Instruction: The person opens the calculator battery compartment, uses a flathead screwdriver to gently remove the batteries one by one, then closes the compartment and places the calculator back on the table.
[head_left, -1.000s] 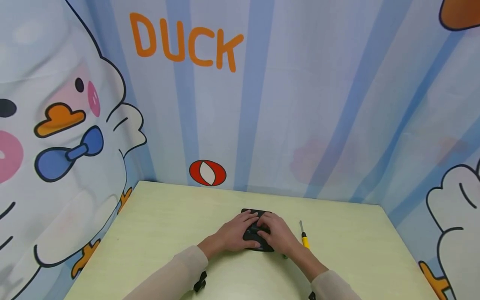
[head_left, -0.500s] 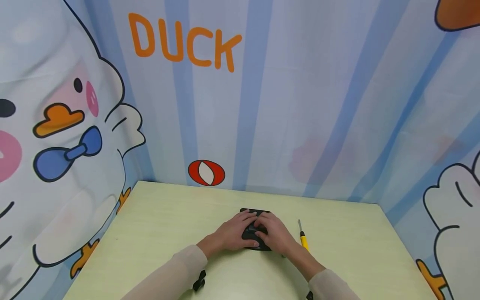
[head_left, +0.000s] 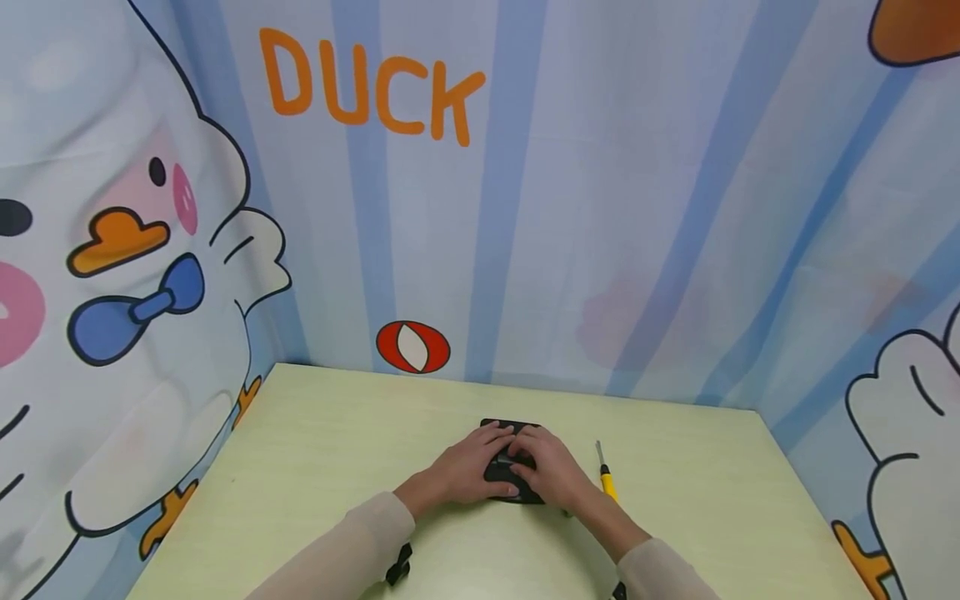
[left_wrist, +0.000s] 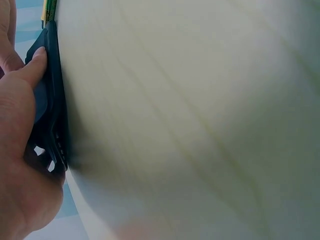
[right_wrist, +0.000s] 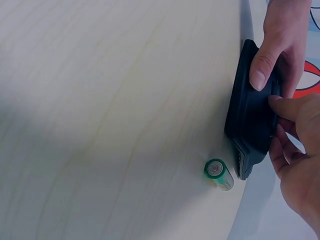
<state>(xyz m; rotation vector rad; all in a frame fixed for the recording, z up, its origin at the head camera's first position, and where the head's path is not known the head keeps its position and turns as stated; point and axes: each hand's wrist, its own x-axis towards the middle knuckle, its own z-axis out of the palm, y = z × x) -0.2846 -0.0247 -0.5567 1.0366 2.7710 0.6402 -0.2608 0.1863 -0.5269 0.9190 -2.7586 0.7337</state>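
A flat black plastic device (head_left: 512, 482) with bevelled edges lies on the table between both hands; its exact kind does not show. My left hand (head_left: 468, 462) rests over its left part, fingers extended across the top. In the right wrist view the left thumb (right_wrist: 260, 75) presses on the upper face. My right hand (head_left: 555, 471) curls its thumb and fingers against the middle of the device, and in the right wrist view my right fingers (right_wrist: 292, 107) touch its top. What lies under those fingertips is hidden. Beside the device's right end lies a green battery (right_wrist: 218, 174).
To the right of the right hand lies a screwdriver (head_left: 607, 479) with a yellow and black handle, partly behind the forearm. The pale wooden table (head_left: 360, 433) reaches back to a duck-print curtain (head_left: 570, 208), which also hangs at both sides.
The view shifts slightly. Both hands stay at the same place on the black device, with no clear movement of the device, battery or screwdriver.
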